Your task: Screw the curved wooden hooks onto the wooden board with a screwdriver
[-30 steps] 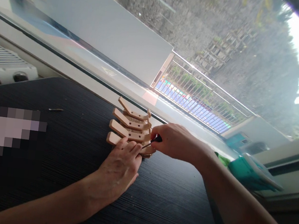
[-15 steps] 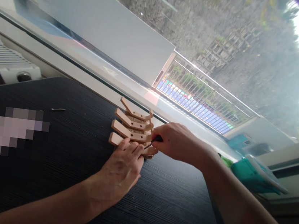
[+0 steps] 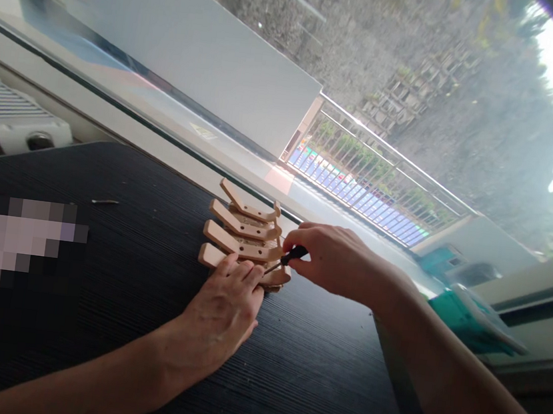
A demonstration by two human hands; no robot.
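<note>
R grip (image 3: 335,261) has shifted up, fingers closed round the screwdriver (image 3: 295,255) — more black handle shows than a sec ago, prob. a re-grip mid-turn. L grip (image 3: 223,314) lies over near end of wooden rack (image 3: 241,229) on the surface (image 3: 310,379), hiding driver's tip — how closed, can't tell. Window frame (image 3: 115,128) close behind; thin bit (image 3: 105,201) well apart, L.

Wooden hooks (image 3: 248,231) in row; black-handled screwdriver (image 3: 295,255) slanted
</note>
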